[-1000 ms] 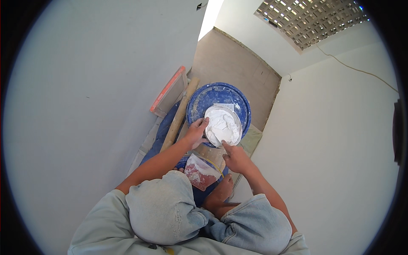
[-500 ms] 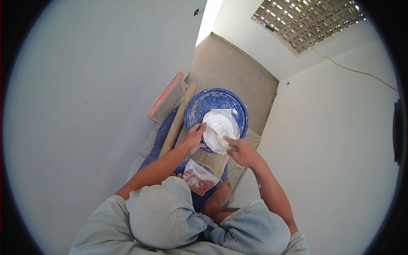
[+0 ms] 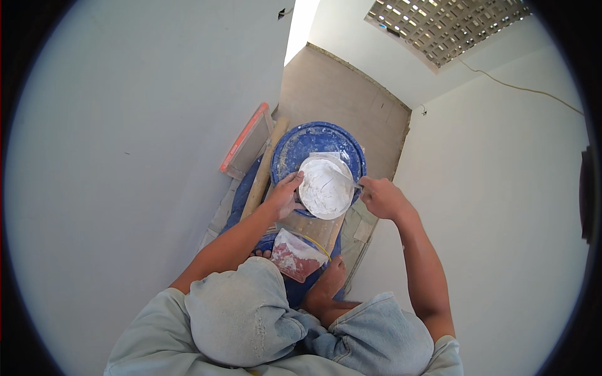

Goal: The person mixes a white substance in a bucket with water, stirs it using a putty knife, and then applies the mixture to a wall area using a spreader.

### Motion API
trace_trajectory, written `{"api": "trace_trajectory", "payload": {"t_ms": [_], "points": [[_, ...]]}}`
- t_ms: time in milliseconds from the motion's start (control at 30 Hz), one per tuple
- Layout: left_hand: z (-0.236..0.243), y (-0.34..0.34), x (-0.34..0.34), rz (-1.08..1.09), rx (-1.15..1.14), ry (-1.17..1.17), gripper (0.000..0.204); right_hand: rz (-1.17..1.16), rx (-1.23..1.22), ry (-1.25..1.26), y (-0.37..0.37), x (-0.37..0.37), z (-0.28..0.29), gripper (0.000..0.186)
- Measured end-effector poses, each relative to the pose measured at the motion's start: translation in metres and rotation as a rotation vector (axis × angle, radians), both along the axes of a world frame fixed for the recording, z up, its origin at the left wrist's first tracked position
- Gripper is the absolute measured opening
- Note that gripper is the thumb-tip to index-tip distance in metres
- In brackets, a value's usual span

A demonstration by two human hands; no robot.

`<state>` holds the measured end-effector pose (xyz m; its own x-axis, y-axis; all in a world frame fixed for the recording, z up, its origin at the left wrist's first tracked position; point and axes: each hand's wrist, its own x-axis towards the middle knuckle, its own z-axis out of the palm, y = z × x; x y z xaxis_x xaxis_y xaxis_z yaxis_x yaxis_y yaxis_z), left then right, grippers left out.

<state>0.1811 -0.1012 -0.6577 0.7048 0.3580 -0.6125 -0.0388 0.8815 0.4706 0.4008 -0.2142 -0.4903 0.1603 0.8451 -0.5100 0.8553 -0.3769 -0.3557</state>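
A round white tub [image 3: 325, 217] full of white paste [image 3: 326, 191] rests on the near part of a paint-spattered blue round lid [image 3: 293, 145]. My left hand [image 3: 286, 197] grips the tub's left rim, thumb on top and fingers below. In my right hand [image 3: 384, 198], closed at the tub's right side, is a putty knife [image 3: 345, 178]. Its thin blade slants over the right rim into the paste; its handle is mostly hidden by my fingers.
A reddish, white-smeared piece [image 3: 297, 255] lies between my feet, beside a wooden board [image 3: 318, 229]. A cardboard-coloured tube [image 3: 266, 168] and an orange-edged panel [image 3: 248, 141] lean by the left wall. A pale wall [image 3: 495, 207] stands at right.
My right hand has moved right and slightly up, from over the paste to outside the rim, with the putty knife. The paste looks smoother. My left hand keeps its hold.
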Motion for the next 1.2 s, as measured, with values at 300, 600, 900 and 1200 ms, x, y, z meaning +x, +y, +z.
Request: {"api": "trace_trajectory", "payload": {"t_ms": [300,600,900,1200], "points": [[-0.003,0.007,-0.003,-0.018,-0.079,-0.084,0.050,0.004,-0.036,-0.004,-0.059,-0.006,-0.051,0.028],[-0.004,0.006,0.002,-0.045,-0.083,-0.107,0.054,-0.484,-0.222,0.580,-0.037,-0.061,-0.027,0.023],[-0.001,0.003,0.004,-0.039,-0.047,0.013,0.061,-1.205,-0.141,1.421,-0.030,-0.021,-0.065,0.022],[-0.007,0.006,-0.004,-0.024,-0.023,0.005,0.064,-0.959,-0.113,1.095,-0.041,-0.007,0.007,0.024]]}}
